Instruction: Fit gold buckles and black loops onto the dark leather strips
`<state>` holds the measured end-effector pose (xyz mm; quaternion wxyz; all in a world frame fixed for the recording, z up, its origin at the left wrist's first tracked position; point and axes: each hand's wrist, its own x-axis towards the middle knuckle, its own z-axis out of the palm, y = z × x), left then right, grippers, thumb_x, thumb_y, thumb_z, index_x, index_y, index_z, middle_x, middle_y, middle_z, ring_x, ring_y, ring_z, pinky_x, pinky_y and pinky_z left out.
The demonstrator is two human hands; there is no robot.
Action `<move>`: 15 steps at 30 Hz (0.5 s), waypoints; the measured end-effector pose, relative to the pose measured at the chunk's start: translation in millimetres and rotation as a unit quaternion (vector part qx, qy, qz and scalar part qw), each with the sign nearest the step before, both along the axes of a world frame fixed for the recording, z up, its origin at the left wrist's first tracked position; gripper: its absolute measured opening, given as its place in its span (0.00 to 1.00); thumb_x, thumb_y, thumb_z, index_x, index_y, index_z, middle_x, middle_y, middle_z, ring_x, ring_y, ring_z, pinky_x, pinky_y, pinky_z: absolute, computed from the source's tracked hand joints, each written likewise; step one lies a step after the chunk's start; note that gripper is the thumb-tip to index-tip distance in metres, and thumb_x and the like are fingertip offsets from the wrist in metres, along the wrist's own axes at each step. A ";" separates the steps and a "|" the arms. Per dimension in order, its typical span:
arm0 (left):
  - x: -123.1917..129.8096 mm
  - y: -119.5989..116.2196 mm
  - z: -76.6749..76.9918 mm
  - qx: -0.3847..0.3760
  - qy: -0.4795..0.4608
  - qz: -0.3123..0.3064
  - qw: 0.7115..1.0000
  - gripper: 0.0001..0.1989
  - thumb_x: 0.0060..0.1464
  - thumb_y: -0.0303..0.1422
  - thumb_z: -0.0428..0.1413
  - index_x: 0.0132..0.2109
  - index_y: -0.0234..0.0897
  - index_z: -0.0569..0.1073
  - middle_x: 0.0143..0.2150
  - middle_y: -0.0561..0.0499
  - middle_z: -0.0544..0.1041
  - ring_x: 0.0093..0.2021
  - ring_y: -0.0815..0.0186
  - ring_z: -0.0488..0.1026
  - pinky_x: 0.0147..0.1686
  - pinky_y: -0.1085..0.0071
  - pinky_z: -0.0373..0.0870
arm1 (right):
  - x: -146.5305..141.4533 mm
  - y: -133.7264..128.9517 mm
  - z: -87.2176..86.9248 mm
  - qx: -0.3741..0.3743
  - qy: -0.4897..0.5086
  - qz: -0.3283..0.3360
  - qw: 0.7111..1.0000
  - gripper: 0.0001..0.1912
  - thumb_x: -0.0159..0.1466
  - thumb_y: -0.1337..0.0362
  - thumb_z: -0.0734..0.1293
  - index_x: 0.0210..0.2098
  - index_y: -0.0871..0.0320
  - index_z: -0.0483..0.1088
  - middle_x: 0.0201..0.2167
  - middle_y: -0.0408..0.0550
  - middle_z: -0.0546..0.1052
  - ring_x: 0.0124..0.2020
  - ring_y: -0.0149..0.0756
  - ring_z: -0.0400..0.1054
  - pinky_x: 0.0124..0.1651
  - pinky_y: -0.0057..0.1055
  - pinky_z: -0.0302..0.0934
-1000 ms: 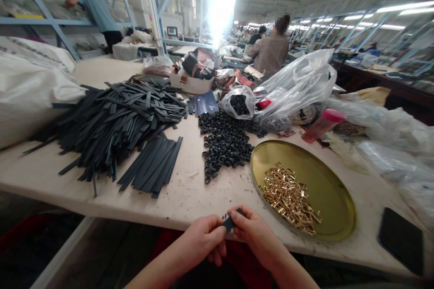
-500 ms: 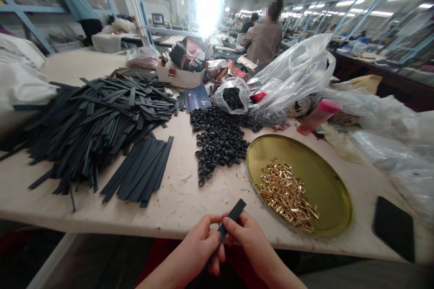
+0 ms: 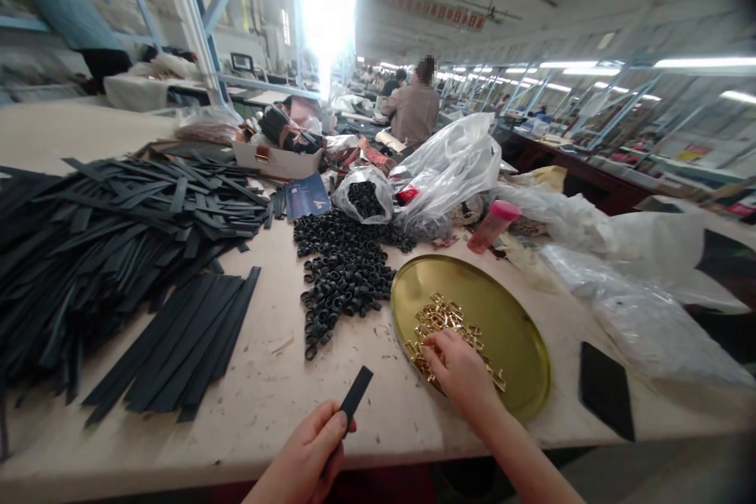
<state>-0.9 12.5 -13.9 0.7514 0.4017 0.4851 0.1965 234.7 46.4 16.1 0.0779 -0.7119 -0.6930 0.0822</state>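
Observation:
My left hand (image 3: pixel 317 441) is closed round a flat black strap (image 3: pixel 357 394), thumb on top, in front of the table edge. The strap's far end points up and away; its lower part is hidden in the hand. My right hand (image 3: pixel 461 370) has its curled fingertips down among small gold metal buckles (image 3: pixel 440 315) on a round gold tray (image 3: pixel 523 362). Whether a buckle is between those fingers is hidden. Small black loops (image 3: pixel 342 272) lie heaped left of the tray. Neatly laid black straps (image 3: pixel 177 342) rest at the left.
A large heap of black straps (image 3: pixel 130 228) covers the left side. Behind the loops stand a blue booklet (image 3: pixel 307 195), a bag of loops (image 3: pixel 365 197) and a box (image 3: pixel 277 157). A pink-lidded jar (image 3: pixel 493 227) leans behind the tray; a black phone-like slab (image 3: pixel 606 391) lies right.
My right hand has left the strap and moved right and forward to the gold buckles. The left hand keeps the strap, now slightly further left. The view has turned right.

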 end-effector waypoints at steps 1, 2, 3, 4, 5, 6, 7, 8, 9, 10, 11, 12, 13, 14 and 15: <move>0.8 -1.5 2.9 0.006 0.002 -0.002 1.000 0.31 0.37 0.62 0.46 0.33 0.37 0.61 0.08 0.66 0.54 0.07 0.79 0.44 0.07 0.79 0.36 | -0.1 7.0 0.8 -0.020 -0.027 0.015 0.999 0.12 0.62 0.63 0.56 0.34 0.57 0.70 0.36 0.50 0.73 0.37 0.37 0.67 0.40 0.31 0.57; 1.0 -3.0 5.8 0.014 0.004 -0.004 1.000 0.30 0.38 0.61 0.46 0.33 0.37 0.61 0.08 0.66 0.53 0.07 0.79 0.44 0.07 0.79 0.35 | -2.3 13.6 0.7 -0.036 -0.044 0.028 0.998 0.11 0.62 0.63 0.57 0.33 0.58 0.71 0.35 0.51 0.74 0.37 0.38 0.68 0.40 0.31 0.57; 0.7 -4.7 8.6 0.021 0.006 -0.007 1.000 0.29 0.39 0.61 0.46 0.33 0.37 0.61 0.08 0.66 0.53 0.07 0.79 0.44 0.07 0.79 0.35 | -5.6 19.8 0.0 -0.049 -0.053 0.035 0.997 0.10 0.60 0.64 0.59 0.31 0.58 0.72 0.34 0.51 0.74 0.38 0.39 0.68 0.40 0.31 0.57; -0.2 -6.4 11.2 0.028 0.007 -0.008 1.000 0.29 0.40 0.60 0.46 0.33 0.37 0.61 0.08 0.66 0.53 0.07 0.79 0.43 0.07 0.79 0.35 | -9.2 25.4 -1.3 -0.061 -0.060 0.036 0.996 0.09 0.59 0.65 0.60 0.30 0.59 0.72 0.33 0.52 0.75 0.38 0.41 0.69 0.40 0.32 0.58; -1.6 -8.2 13.4 0.033 0.008 -0.009 0.999 0.29 0.40 0.60 0.46 0.33 0.38 0.61 0.08 0.66 0.53 0.07 0.79 0.43 0.07 0.79 0.35 | -12.6 30.3 -2.7 -0.075 -0.070 0.034 0.994 0.08 0.59 0.66 0.61 0.29 0.60 0.72 0.33 0.53 0.75 0.37 0.42 0.69 0.39 0.34 0.59; -3.3 -10.3 15.3 0.038 0.011 -0.007 0.999 0.29 0.40 0.60 0.46 0.33 0.38 0.61 0.09 0.66 0.53 0.07 0.78 0.43 0.07 0.79 0.36 | -15.3 34.5 -4.0 -0.089 -0.079 0.029 0.992 0.08 0.59 0.66 0.62 0.30 0.62 0.72 0.33 0.53 0.75 0.37 0.41 0.69 0.39 0.35 0.59; -5.1 -12.5 17.0 0.042 0.016 -0.006 0.999 0.29 0.40 0.60 0.46 0.33 0.38 0.61 0.09 0.66 0.53 0.07 0.78 0.43 0.08 0.79 0.36 | -17.3 38.0 -5.0 -0.103 -0.087 0.023 0.991 0.08 0.60 0.66 0.62 0.31 0.62 0.72 0.33 0.53 0.75 0.37 0.40 0.70 0.40 0.36 0.60; -6.5 -14.9 18.4 0.046 0.023 -0.004 0.999 0.29 0.40 0.60 0.46 0.33 0.37 0.61 0.09 0.66 0.53 0.08 0.79 0.43 0.08 0.79 0.37 | -18.5 40.8 -5.5 -0.115 -0.094 0.015 0.989 0.09 0.61 0.64 0.62 0.33 0.63 0.71 0.34 0.51 0.75 0.37 0.39 0.69 0.41 0.37 0.61; -7.5 -17.4 19.6 0.052 0.031 0.002 0.998 0.29 0.40 0.60 0.46 0.33 0.37 0.61 0.09 0.66 0.53 0.08 0.79 0.44 0.09 0.79 0.37 | -19.1 42.9 -5.5 -0.126 -0.098 0.008 0.987 0.09 0.61 0.63 0.62 0.35 0.63 0.70 0.36 0.50 0.75 0.37 0.37 0.69 0.41 0.38 0.62; -7.9 -19.7 20.4 0.060 0.037 0.006 0.997 0.28 0.41 0.59 0.47 0.33 0.37 0.61 0.09 0.66 0.54 0.09 0.79 0.44 0.10 0.79 0.37 | -19.4 44.5 -4.9 -0.134 -0.100 0.001 0.986 0.10 0.61 0.61 0.62 0.37 0.63 0.69 0.37 0.49 0.74 0.38 0.36 0.69 0.42 0.39 0.62; -7.8 -21.9 20.9 0.067 0.040 0.006 0.997 0.28 0.42 0.59 0.46 0.33 0.37 0.61 0.10 0.66 0.54 0.09 0.79 0.45 0.10 0.79 0.37 | -19.4 45.6 -3.8 -0.141 -0.099 -0.006 0.985 0.11 0.61 0.61 0.62 0.38 0.62 0.68 0.39 0.48 0.73 0.39 0.35 0.68 0.43 0.39 0.63; -7.2 -23.6 21.1 0.074 0.038 0.003 0.997 0.27 0.42 0.58 0.46 0.33 0.36 0.61 0.10 0.65 0.54 0.09 0.79 0.45 0.10 0.79 0.37 | -19.2 46.4 -2.3 -0.145 -0.095 -0.013 0.985 0.11 0.61 0.60 0.62 0.39 0.62 0.68 0.40 0.48 0.73 0.39 0.35 0.68 0.43 0.39 0.63; -6.3 -24.7 21.2 0.081 0.034 -0.001 0.996 0.27 0.43 0.58 0.45 0.33 0.36 0.62 0.10 0.65 0.54 0.09 0.78 0.45 0.10 0.78 0.36 | -18.9 46.8 -0.5 -0.147 -0.088 -0.020 0.985 0.11 0.61 0.61 0.62 0.40 0.62 0.68 0.40 0.49 0.72 0.40 0.36 0.68 0.43 0.39 0.63; -5.5 -25.2 21.3 0.088 0.031 -0.006 0.996 0.27 0.43 0.58 0.45 0.33 0.36 0.62 0.10 0.65 0.55 0.08 0.78 0.46 0.10 0.78 0.37 | -18.4 47.0 1.7 -0.145 -0.077 -0.027 0.986 0.11 0.61 0.61 0.63 0.40 0.62 0.68 0.40 0.49 0.72 0.40 0.36 0.68 0.43 0.39 0.63; -4.7 -25.0 21.6 0.096 0.030 -0.009 0.995 0.26 0.43 0.57 0.45 0.33 0.36 0.62 0.10 0.65 0.55 0.08 0.78 0.46 0.10 0.78 0.38 | -17.8 46.8 4.3 -0.139 -0.062 -0.033 0.988 0.11 0.61 0.61 0.63 0.39 0.62 0.68 0.40 0.49 0.72 0.40 0.36 0.68 0.43 0.39 0.63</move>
